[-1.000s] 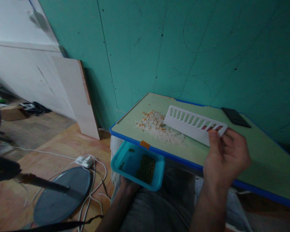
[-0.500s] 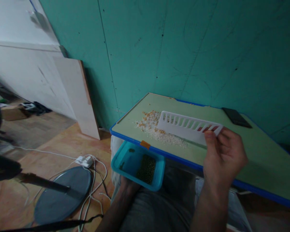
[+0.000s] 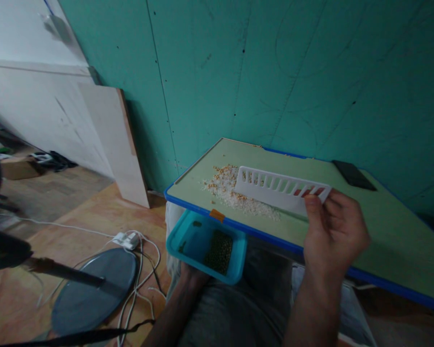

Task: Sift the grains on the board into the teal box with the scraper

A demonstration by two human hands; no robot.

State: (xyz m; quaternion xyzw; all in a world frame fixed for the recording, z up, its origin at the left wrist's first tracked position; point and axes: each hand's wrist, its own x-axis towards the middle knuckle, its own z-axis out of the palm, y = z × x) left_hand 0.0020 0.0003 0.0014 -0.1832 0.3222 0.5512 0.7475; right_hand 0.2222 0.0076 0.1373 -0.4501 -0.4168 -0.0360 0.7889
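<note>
Head view: right hand (image 3: 332,236) pinches slotted white scraper (image 3: 280,189) behind grain pile (image 3: 235,193); keep edge flat, sweep toward teal tray (image 3: 206,248) cupped by left hand (image 3: 191,275).

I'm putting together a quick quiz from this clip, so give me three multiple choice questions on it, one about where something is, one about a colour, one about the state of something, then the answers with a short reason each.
1. Where does the black phone lie?
A. on the far right part of the table
B. in the tray
C. on the floor

2. What colour is the tray held below the table edge?
A. red
B. turquoise
C. white

3. What is the right hand doing?
A. resting flat on the table
B. holding the white slotted panel by one end
C. hanging empty

Answers:
1 A, the phone sits near the wall at the table's far right.
2 B, the tray, with dark green grains inside, is turquoise and rests on the left hand.
3 B, the fingers pinch the panel's end while its other end meets the pile of white and yellow grains.
</note>
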